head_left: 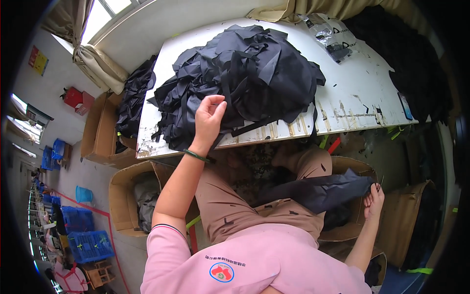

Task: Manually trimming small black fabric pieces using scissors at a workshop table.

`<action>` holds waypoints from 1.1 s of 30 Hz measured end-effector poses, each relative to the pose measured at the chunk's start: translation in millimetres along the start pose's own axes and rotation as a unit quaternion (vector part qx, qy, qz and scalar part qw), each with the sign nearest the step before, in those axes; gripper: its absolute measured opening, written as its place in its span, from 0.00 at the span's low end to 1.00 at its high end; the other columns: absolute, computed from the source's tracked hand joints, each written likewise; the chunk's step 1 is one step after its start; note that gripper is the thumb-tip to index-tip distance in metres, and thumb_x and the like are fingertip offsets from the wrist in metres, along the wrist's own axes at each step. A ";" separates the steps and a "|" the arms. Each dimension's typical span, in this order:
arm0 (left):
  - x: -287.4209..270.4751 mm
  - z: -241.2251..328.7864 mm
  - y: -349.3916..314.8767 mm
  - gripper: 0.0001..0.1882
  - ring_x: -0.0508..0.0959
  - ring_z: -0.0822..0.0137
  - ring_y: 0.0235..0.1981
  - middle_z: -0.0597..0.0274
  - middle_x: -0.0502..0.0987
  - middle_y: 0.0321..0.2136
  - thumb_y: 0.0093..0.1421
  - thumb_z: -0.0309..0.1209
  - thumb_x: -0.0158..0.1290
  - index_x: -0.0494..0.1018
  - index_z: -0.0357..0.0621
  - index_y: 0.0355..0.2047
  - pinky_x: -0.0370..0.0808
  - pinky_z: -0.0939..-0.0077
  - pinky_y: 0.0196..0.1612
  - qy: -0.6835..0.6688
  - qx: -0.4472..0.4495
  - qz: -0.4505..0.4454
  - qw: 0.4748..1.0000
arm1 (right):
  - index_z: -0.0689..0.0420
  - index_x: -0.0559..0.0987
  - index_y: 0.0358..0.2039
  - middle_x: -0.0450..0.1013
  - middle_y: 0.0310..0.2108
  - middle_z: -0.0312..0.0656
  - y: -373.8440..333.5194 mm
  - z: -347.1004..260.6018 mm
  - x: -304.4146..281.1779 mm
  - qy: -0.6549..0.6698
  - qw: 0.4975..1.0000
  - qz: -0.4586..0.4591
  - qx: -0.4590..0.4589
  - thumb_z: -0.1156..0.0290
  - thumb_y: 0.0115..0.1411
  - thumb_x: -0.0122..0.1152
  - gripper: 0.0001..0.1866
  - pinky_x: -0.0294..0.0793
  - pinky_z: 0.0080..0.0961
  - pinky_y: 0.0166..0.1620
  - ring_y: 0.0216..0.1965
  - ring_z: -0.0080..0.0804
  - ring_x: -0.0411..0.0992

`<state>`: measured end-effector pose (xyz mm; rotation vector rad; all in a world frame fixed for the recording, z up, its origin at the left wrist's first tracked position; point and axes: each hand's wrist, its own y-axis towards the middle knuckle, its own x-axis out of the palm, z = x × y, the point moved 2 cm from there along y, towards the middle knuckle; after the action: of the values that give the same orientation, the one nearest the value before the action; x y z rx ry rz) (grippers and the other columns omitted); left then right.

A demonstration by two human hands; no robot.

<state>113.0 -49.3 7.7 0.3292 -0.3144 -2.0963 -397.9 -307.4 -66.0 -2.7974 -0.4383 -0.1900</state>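
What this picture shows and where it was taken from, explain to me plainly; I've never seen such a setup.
There is no machine here: these are a person's two bare hands, seen from above by a wide fisheye camera worn on that person's head. The lens bends straight edges near the rim. On the white table lie a heap of dark fabric pieces and, to its right, a clear plastic bag. The left hand is raised at the heap; I can make out nothing in it. The right hand holds the end of a dark cloth stretching across the right leg.

Dark cloth (338, 190) partly hides an open cardboard box (350, 231).
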 end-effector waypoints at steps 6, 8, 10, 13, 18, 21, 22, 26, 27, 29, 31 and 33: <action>5.0 -22.0 113.2 0.21 0.77 0.55 0.39 0.48 0.76 0.40 0.55 0.39 0.59 0.73 0.38 0.43 0.74 0.66 0.43 0.272 0.108 0.054 0.955 | 0.54 0.70 0.26 0.60 0.15 0.31 -28.7 137.8 -175.9 -0.241 0.937 0.220 0.129 0.65 0.57 0.65 0.12 0.56 0.22 0.14 0.12 0.23 0.58; 29.1 -31.2 136.4 0.22 0.77 0.50 0.43 0.45 0.75 0.43 0.54 0.40 0.59 0.73 0.39 0.45 0.74 0.64 0.46 0.295 0.145 0.055 0.943 | 0.61 0.74 0.31 0.71 0.24 0.44 -61.5 194.9 -240.0 -0.450 0.866 0.209 0.064 0.66 0.53 0.67 0.13 0.69 0.34 0.26 0.23 0.39 0.71; 26.2 -37.4 145.5 0.25 0.76 0.48 0.45 0.46 0.76 0.45 0.52 0.40 0.60 0.72 0.43 0.49 0.73 0.63 0.49 0.375 0.198 0.092 0.901 | 0.65 0.76 0.38 0.76 0.34 0.55 -71.1 209.2 -225.3 -0.589 0.788 0.167 0.070 0.67 0.51 0.68 0.18 0.72 0.40 0.42 0.37 0.52 0.74; 28.7 -39.4 153.0 0.23 0.78 0.51 0.43 0.51 0.79 0.40 0.51 0.38 0.61 0.74 0.47 0.47 0.74 0.63 0.47 0.404 0.029 -0.079 0.911 | 0.66 0.77 0.39 0.75 0.36 0.59 -90.9 197.9 -204.4 -0.623 0.752 0.185 0.111 0.65 0.51 0.68 0.19 0.71 0.41 0.45 0.42 0.57 0.73; 5.0 -19.3 125.5 0.15 0.76 0.56 0.26 0.54 0.76 0.22 0.44 0.33 0.66 0.74 0.39 0.26 0.72 0.67 0.31 0.380 0.019 -0.112 0.918 | 0.64 0.75 0.31 0.75 0.29 0.54 -49.9 153.5 -156.3 -0.571 0.809 0.139 0.013 0.65 0.55 0.64 0.14 0.71 0.40 0.38 0.33 0.53 0.74; -19.6 -4.7 96.3 0.18 0.74 0.58 0.22 0.55 0.73 0.18 0.43 0.36 0.67 0.71 0.38 0.21 0.71 0.66 0.29 0.421 0.027 -0.135 0.896 | 0.64 0.74 0.31 0.74 0.26 0.51 -10.9 122.3 -117.9 -0.501 0.853 0.121 -0.084 0.65 0.59 0.61 0.13 0.71 0.35 0.36 0.30 0.46 0.74; -30.1 -4.6 87.3 0.18 0.74 0.58 0.21 0.54 0.73 0.18 0.44 0.36 0.67 0.70 0.37 0.21 0.71 0.66 0.28 0.452 0.010 -0.158 0.878 | 0.64 0.75 0.31 0.74 0.26 0.50 2.4 113.1 -101.9 -0.482 0.861 0.114 -0.116 0.66 0.60 0.59 0.12 0.71 0.34 0.35 0.29 0.43 0.74; -70.8 -13.5 70.4 0.21 0.71 0.63 0.19 0.59 0.71 0.16 0.48 0.41 0.66 0.70 0.36 0.20 0.70 0.68 0.27 0.400 -0.145 -0.191 0.884 | 0.62 0.76 0.33 0.72 0.23 0.41 45.7 76.8 -21.0 -0.390 0.902 0.052 -0.175 0.66 0.64 0.54 0.11 0.68 0.25 0.31 0.24 0.27 0.68; -78.7 -12.8 67.6 0.22 0.71 0.65 0.18 0.62 0.70 0.16 0.48 0.43 0.66 0.71 0.36 0.21 0.70 0.69 0.27 0.340 -0.213 -0.187 0.897 | 0.62 0.76 0.33 0.72 0.23 0.37 50.3 65.2 5.9 -0.358 0.924 0.031 -0.130 0.67 0.65 0.52 0.11 0.66 0.21 0.29 0.22 0.22 0.65; -93.1 -4.4 70.3 0.22 0.73 0.66 0.26 0.59 0.73 0.27 0.50 0.39 0.65 0.72 0.36 0.37 0.72 0.70 0.32 0.438 -0.066 -0.113 0.889 | 0.61 0.77 0.33 0.70 0.24 0.32 60.6 52.7 64.1 -0.292 0.939 -0.026 -0.180 0.66 0.65 0.51 0.12 0.63 0.17 0.28 0.22 0.16 0.62; -70.7 31.6 58.6 0.20 0.74 0.60 0.36 0.55 0.74 0.37 0.52 0.34 0.63 0.72 0.39 0.42 0.72 0.66 0.40 0.467 0.160 0.036 0.869 | 0.60 0.77 0.36 0.66 0.21 0.29 59.4 38.2 131.3 -0.230 0.952 -0.081 -0.187 0.69 0.63 0.55 0.08 0.63 0.17 0.27 0.22 0.16 0.60; -29.8 53.9 35.9 0.21 0.71 0.50 0.49 0.50 0.72 0.46 0.51 0.30 0.61 0.71 0.42 0.45 0.67 0.62 0.53 0.422 0.292 -0.036 0.858 | 0.57 0.74 0.45 0.61 0.17 0.29 54.0 29.0 194.6 -0.266 0.910 -0.118 -0.294 0.70 0.58 0.62 0.14 0.60 0.17 0.25 0.20 0.16 0.57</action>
<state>137.2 -37.1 73.7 1.5781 -0.3916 -1.6716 -194.6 -293.2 -74.1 -3.3609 -0.9907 0.4931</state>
